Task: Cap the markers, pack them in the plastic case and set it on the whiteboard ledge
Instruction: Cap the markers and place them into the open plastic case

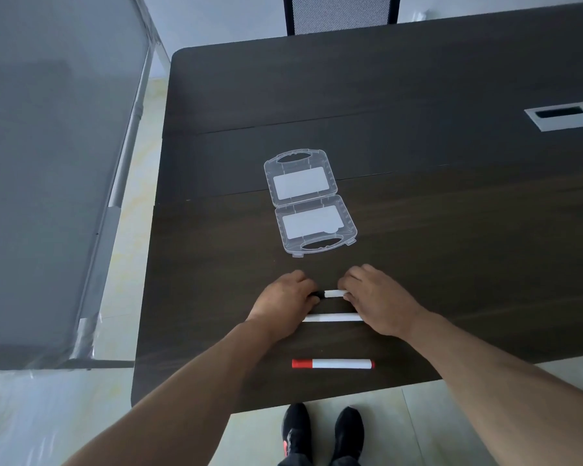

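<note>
A clear plastic case (pixel 309 200) lies open and flat on the dark table (pixel 435 203), both halves empty. Just in front of it my left hand (pixel 285 299) grips the black cap end of a black marker (pixel 334 293), while my right hand (pixel 374 297) holds its white barrel. A second marker (pixel 332 318) lies on the table under my hands, its ends hidden. Nearer the front edge rests a red marker (pixel 333 363) with its red cap on.
A whiteboard (pixel 48 169) on a metal frame stands left of the table, its ledge (pixel 95 274) running along the lower edge. A cable grommet (pixel 562 116) sits at the table's right. A mesh chair (pixel 340 11) is at the far side. My black shoes show below.
</note>
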{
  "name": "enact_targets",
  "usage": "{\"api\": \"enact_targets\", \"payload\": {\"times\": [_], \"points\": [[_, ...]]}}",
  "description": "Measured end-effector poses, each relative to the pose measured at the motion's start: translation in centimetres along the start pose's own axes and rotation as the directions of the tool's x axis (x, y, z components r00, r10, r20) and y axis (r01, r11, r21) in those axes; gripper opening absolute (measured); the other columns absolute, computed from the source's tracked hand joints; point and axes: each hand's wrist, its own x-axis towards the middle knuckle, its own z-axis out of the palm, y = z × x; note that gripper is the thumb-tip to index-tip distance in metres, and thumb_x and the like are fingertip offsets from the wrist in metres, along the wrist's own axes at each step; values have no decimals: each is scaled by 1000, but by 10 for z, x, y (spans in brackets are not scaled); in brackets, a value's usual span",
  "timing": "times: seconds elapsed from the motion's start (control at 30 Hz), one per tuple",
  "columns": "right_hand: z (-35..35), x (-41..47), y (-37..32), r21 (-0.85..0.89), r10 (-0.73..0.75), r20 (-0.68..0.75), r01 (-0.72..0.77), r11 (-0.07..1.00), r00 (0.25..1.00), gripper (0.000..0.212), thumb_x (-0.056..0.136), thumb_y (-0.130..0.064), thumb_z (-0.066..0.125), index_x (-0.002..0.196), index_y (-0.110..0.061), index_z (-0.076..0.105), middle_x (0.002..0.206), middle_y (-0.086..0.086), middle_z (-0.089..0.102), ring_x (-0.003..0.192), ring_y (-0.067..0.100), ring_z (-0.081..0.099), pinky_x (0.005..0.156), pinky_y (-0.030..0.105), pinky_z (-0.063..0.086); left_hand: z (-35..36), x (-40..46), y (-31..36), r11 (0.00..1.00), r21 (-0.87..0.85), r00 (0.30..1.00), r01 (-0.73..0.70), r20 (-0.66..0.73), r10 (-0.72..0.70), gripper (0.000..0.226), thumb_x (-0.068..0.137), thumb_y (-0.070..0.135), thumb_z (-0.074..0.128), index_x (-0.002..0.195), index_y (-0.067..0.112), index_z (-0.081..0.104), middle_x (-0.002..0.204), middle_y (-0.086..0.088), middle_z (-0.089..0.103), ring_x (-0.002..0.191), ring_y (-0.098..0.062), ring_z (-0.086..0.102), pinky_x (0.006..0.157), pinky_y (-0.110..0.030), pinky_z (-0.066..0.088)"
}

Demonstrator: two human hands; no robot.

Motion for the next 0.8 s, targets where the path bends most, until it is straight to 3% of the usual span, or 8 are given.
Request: {"api": "enact_targets", "payload": {"times": [0.13,0.23,0.43,0.67,0.8], "points": [[-6,-3,-2,-38,-44,-21,43,998,999,25,94,-21,51,118,-18,58,112,0,57,99,13,49,82,29,49,-6,-7,2,995,67,996,-70,-52,74,21,92,28,54,99,13,66,93,-6,58,82,-24,56,67,-37,51],[-20,-2,-5,-60,-88,-60,85,995,994,23,94,-19,52,116,-15,58,109,3,58,96,15,50,80,32,51,-22,-9,1,982,108,977,-156,-131,170,33,92,34,41,92,13,67,85,-5,60,72,-21,56,56,-34,52],[-60,22,-12,-112,-132,-146,116,987,981,26,91,-17,58,117,-14,61,114,5,63,104,17,56,85,26,48,-69,6,-5,976,112,960,-184,-194,203,29,96,34,46,106,15,66,99,-3,59,84,-19,56,67,-34,53],[-88,91,14,-144,-142,-185,116,983,972,18,90,-22,62,107,-19,65,104,1,68,89,14,59,78,21,42,-96,59,-29,971,171,945,-166,-254,206,27,96,29,51,113,15,65,108,-5,61,88,-19,58,70,-33,55],[-83,128,27,-183,-159,-161,129,975,974,18,85,-21,69,103,-19,67,98,1,71,82,16,61,73,27,48,-94,85,-49,974,206,952,-90,-270,145,28,96,32,49,114,19,65,110,-2,62,90,-17,58,70,-29,53]]}}
